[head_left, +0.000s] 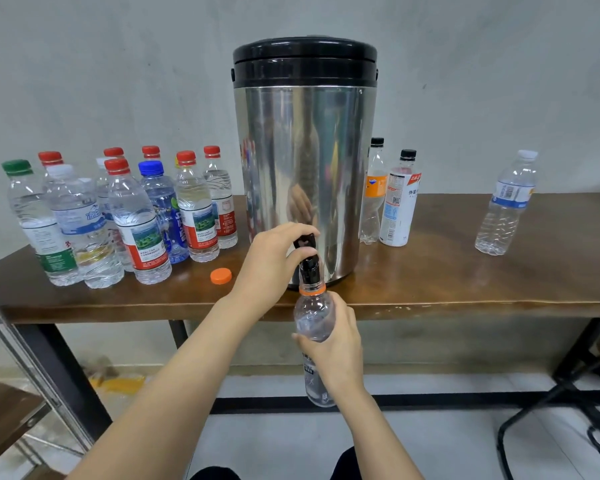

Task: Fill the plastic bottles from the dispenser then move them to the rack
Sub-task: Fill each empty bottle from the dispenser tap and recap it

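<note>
- Holding the bottle [314, 317] upright below the table [465, 271] edge, my right hand [338, 348] wraps its fingers round the clear body, with the bottle's neck up against the spout.
- My left hand [274, 251] pinches the black tap lever [305, 242] on the steel dispenser [305, 161].
- An orange cap [221, 275] lies just left of the dispenser, and the capped bottles [136, 220] are clustered beyond it.

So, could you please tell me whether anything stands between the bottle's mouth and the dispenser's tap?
Nothing visible does. The right hand holds the bottle with its neck right up under the tap, and the orange cap lies off on the table. The left hand grips the tap lever.
</note>
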A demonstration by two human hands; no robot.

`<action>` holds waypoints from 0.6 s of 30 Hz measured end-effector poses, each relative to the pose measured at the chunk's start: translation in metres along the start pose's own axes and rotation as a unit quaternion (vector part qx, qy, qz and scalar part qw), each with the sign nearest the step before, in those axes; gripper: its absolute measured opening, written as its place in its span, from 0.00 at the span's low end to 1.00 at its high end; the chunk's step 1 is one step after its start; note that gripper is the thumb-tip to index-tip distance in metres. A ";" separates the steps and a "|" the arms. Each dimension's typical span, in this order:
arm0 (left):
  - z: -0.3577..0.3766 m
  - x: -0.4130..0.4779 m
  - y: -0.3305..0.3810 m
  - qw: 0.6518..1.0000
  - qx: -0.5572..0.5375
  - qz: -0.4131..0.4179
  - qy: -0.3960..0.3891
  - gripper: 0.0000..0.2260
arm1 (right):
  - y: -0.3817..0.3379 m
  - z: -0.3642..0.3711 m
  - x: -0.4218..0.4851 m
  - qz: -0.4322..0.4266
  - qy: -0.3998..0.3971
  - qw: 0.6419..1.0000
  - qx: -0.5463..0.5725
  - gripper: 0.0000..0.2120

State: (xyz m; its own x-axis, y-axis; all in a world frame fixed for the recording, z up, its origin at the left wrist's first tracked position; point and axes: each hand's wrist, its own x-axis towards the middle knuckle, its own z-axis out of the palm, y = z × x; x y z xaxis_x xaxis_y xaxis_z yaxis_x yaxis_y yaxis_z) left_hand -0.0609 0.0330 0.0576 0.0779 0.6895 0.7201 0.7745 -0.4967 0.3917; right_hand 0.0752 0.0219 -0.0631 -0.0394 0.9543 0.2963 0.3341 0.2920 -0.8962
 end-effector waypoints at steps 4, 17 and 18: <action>0.006 -0.002 -0.002 0.999 0.018 0.009 0.043 0.09 | 0.000 0.000 0.000 -0.004 0.000 1.000 0.003 0.39; 0.009 -0.037 -0.008 0.980 0.100 0.126 0.113 0.05 | 0.002 0.002 0.000 0.000 0.009 1.000 0.005 0.39; 0.013 -0.045 -0.011 0.981 0.087 0.127 0.114 0.07 | 0.002 0.003 0.000 -0.002 0.011 1.000 0.004 0.39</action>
State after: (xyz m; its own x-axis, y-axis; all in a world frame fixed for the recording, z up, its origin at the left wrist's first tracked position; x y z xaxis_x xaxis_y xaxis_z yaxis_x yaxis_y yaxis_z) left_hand -0.0648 0.0145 0.0137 0.1553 0.4086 0.8994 0.8448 -0.5269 0.0934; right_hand 0.0732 0.0228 -0.0654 -0.0203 0.9516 0.3067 0.3262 0.2962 -0.8977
